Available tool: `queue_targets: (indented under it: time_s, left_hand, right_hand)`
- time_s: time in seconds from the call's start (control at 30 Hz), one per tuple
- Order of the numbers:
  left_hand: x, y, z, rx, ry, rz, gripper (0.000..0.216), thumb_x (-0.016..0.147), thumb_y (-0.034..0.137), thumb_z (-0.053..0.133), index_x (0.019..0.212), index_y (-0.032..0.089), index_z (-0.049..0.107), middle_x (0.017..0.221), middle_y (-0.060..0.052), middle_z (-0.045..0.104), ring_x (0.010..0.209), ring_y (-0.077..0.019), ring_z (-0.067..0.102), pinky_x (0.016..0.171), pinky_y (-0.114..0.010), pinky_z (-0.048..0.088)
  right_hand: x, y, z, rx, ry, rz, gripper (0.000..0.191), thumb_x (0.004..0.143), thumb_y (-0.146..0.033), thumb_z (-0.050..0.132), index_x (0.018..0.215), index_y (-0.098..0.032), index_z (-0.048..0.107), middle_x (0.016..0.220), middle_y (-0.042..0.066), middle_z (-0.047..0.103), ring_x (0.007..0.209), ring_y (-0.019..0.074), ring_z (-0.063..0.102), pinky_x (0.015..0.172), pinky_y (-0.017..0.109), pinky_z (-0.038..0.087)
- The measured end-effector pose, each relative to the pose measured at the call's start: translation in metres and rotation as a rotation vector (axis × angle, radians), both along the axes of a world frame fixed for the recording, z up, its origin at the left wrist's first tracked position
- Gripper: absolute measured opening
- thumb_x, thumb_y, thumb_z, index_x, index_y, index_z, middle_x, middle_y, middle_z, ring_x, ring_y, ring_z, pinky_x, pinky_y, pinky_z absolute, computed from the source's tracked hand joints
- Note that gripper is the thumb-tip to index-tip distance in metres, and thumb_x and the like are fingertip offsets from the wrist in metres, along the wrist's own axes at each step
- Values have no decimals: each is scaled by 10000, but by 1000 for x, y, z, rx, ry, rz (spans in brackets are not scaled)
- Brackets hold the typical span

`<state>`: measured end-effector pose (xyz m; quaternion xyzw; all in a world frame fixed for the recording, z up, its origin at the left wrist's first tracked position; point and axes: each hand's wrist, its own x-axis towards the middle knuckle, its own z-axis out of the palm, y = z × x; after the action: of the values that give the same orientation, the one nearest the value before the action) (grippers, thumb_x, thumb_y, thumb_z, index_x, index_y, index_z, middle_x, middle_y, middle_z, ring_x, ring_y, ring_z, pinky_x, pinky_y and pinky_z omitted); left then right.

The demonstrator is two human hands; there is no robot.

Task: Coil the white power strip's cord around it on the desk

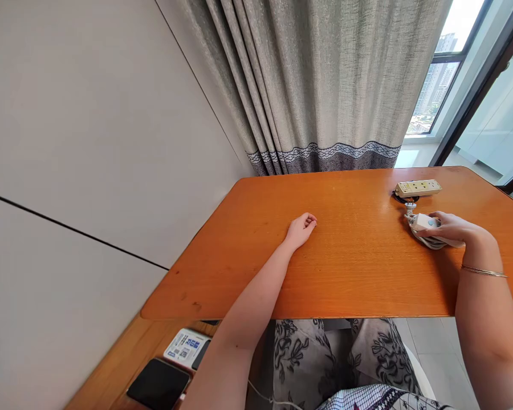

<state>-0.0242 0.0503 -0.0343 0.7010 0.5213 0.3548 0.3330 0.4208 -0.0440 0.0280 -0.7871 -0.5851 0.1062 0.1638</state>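
Observation:
On the right side of the orange-brown wooden table (pixel 350 267), my right hand (pixel 448 226) is closed over a white power strip (pixel 425 223), with the fingers around its near end. The strip's cord lies looped beneath it, and its plug (pixel 410 207) points away from me. Just behind lies a second, cream power strip (pixel 419 188) with a black cord bunched at its left end. My left hand (pixel 301 229) rests on the table near the middle, its fingers curled together with nothing visible in them.
A black phone (pixel 158 384) and a white printed box (pixel 187 347) lie on a lower wooden surface at the left. A grey curtain (pixel 325 85) hangs behind the table, with a window (pixel 442 74) at the right. The pale wall panel (pixel 89 114) borders the table's left side.

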Motion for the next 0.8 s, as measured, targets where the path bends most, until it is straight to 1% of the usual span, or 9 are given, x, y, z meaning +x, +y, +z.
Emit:
queue_targets:
  time_s: [0.07,0.13,0.2,0.3,0.4,0.47,0.57,0.7,0.8]
  left_hand:
    - [0,1,-1,5,4,-2,29,852,202,583,859,214,608,829,-21,692,781,-155,648,767,-295,493]
    - [0,1,-1,11,8,-6,24,848,206,590,861,213,610,827,-21,683,771,-155,635,761,-297,486]
    - [2,-1,0,17,10,-17,28,854,221,590,869,213,612,834,-23,681,765,-156,624,755,-298,484]
    - [7,-7,2,25,1,-71,72,877,276,585,889,213,617,863,-31,694,791,-162,629,768,-299,497]
    - [15,-18,4,17,-22,-175,185,918,387,555,910,215,622,858,-25,713,773,-163,643,763,-295,514]
    - [20,-24,5,-12,-91,-265,269,936,467,524,923,213,616,818,-19,711,732,-164,645,732,-295,522]
    - [25,-30,6,-46,-205,-315,317,900,516,583,936,203,604,774,-8,680,707,-158,629,703,-288,516]
    - [31,-29,3,-59,-229,-220,363,773,462,759,973,194,619,834,0,653,738,-136,601,721,-272,505]
    - [35,-25,-3,-98,-286,-117,280,758,366,771,929,188,640,959,-37,648,785,-143,633,754,-289,532]
  right_hand:
    - [-18,6,4,-176,100,66,709,576,-574,806,1156,-194,664,981,132,746,777,273,694,632,350,514]
    - [-43,13,6,-171,119,142,713,610,-520,782,1218,-180,630,1075,127,736,896,279,702,700,336,532]
    - [-71,19,4,-135,97,225,611,649,-513,759,1153,-183,656,1076,111,733,937,275,692,731,318,518]
    - [-113,23,-3,-101,149,298,504,714,-580,718,1030,-189,673,973,88,734,863,246,671,692,296,477]
    - [-146,22,-13,-43,301,247,531,761,-666,652,978,-182,652,855,63,717,784,220,646,655,289,455]
    - [-162,20,-21,24,412,215,530,774,-682,626,940,-179,634,835,56,709,777,211,639,653,288,462]
    - [-176,18,-30,58,607,212,513,782,-684,624,925,-192,598,792,43,703,720,190,631,599,280,477]
    - [-178,17,-37,-23,902,231,505,811,-682,623,978,-215,528,720,22,683,612,168,620,508,266,485]
    - [-176,16,-37,-51,914,282,511,806,-689,627,980,-222,513,742,16,679,633,164,628,535,267,499]
